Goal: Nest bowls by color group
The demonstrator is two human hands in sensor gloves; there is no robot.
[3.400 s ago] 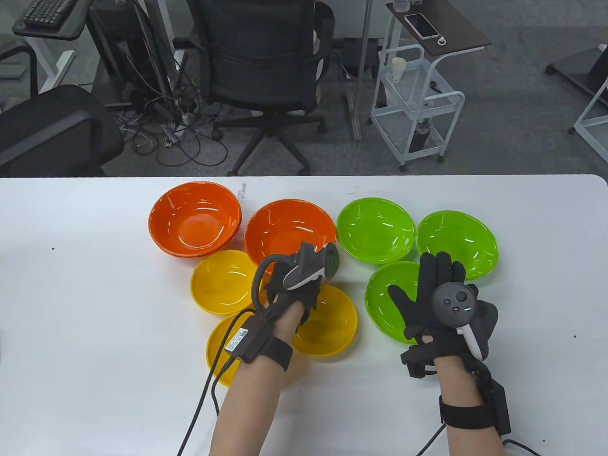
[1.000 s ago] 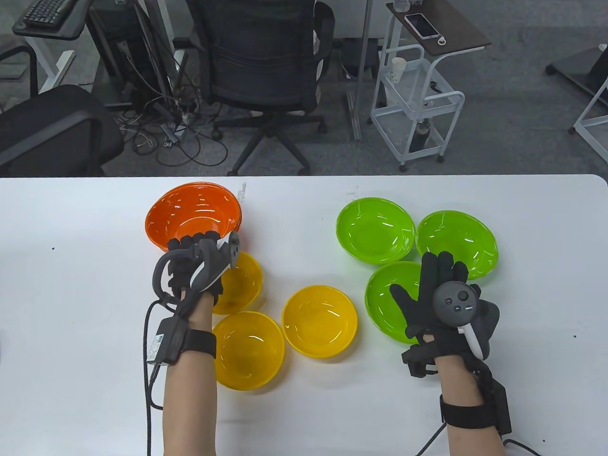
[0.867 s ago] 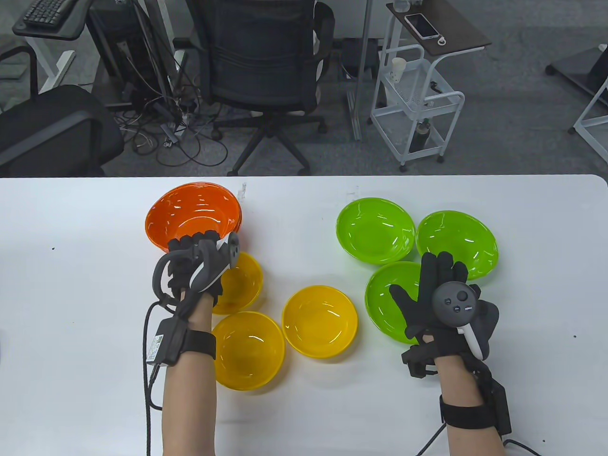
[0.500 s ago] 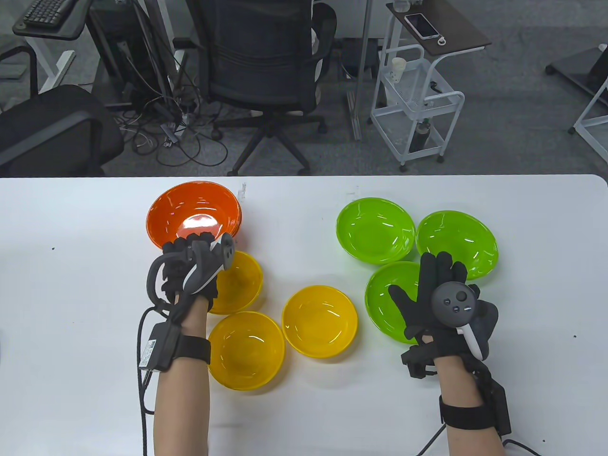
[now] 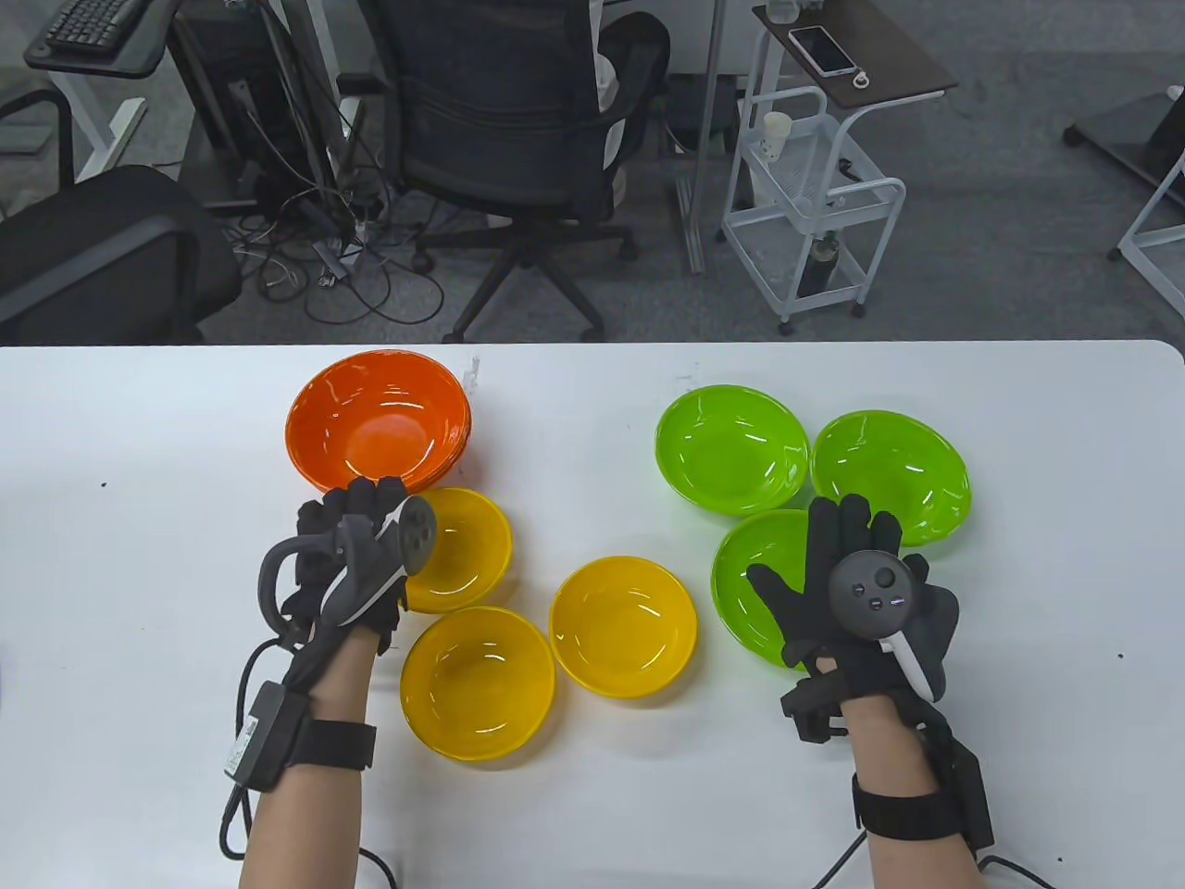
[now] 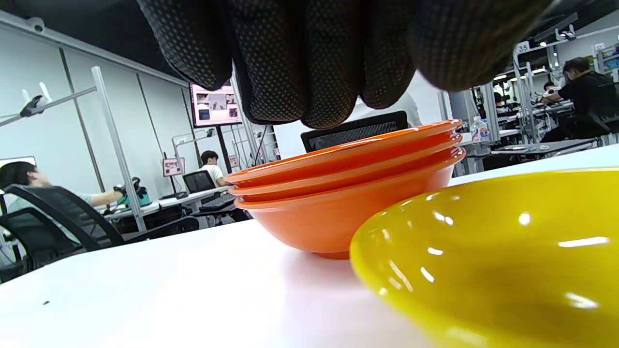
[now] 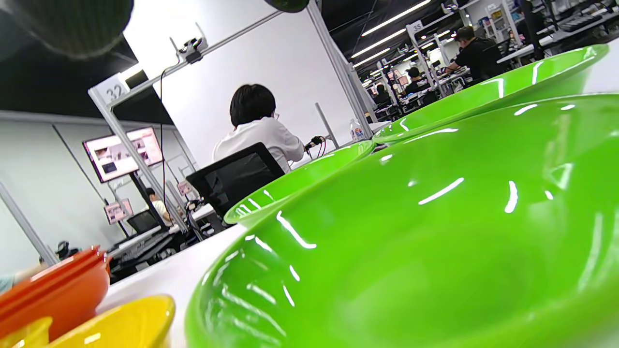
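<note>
- Stack of three glossy orange plastic bowls [image 5: 378, 421]: seated upper left of the table view; three rims are counted in the left wrist view [image 6: 346, 166]. This colour group is judged finished.
- Three shiny yellow plastic bowls, all separate: far yellow bowl [image 5: 460, 550] just below the orange stack, near yellow bowl [image 5: 478, 683] at lower centre-left, middle yellow bowl [image 5: 623, 626] at centre. None is nested yet.
- Three bright green plastic bowls, unstacked at right of frame: upper-left green bowl [image 5: 731, 448], upper-right green bowl [image 5: 891, 476], lower green bowl [image 5: 764, 583]; the rims lie close together, contact cannot be told.
- Left hand [image 5: 347, 565]: gloved, placed between the orange stack and the far yellow bowl, nothing held. In the left wrist view the fingertips [image 6: 309, 63] are seen close together above the orange rims; contact cannot be told.
- Right hand [image 5: 856, 593]: fingers spread flat, laid over the lower green bowl's right rim; nothing is gripped.
- White table [image 5: 139, 602]: bears all nine bowls.
- Step in hand, as judged: the yellow group is to be begun. The far yellow bowl is best pinched at its rim, lifted well clear of the orange stack beside it, centred over another yellow bowl and lowered level, so that the slick plastic seats without skidding.
</note>
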